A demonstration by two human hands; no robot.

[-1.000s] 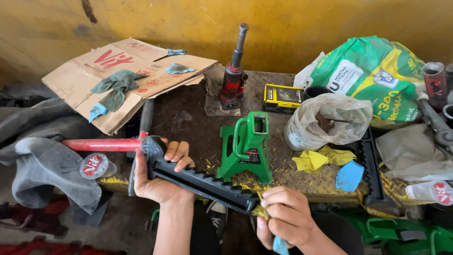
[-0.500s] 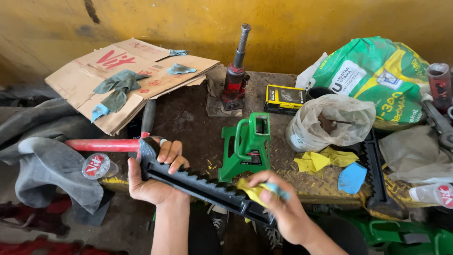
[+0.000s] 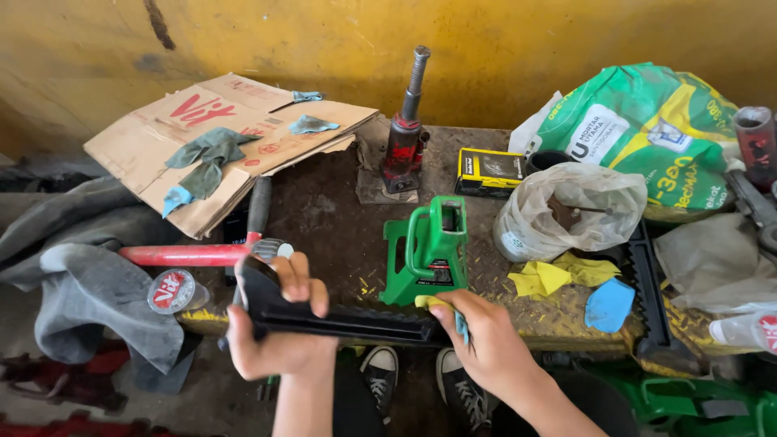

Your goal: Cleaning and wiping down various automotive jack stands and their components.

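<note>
While both hands grip it, black toothed bar (image 3: 348,322) lies level at workbench (image 3: 340,210) front edge.
Left hand (image 3: 275,340) clamped on hooked end; right hand (image 3: 486,340) pinches yellow-blue rag (image 3: 441,306) against other end.

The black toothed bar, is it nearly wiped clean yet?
Hard to say how clean it is. Done: nothing finished shows for sure. In hand: the left hand grips one end of the black toothed bar, and the right hand presses a yellow and blue rag on the other end. Left: a second black toothed bar lies untouched on the bench, by the green jack body.
</note>
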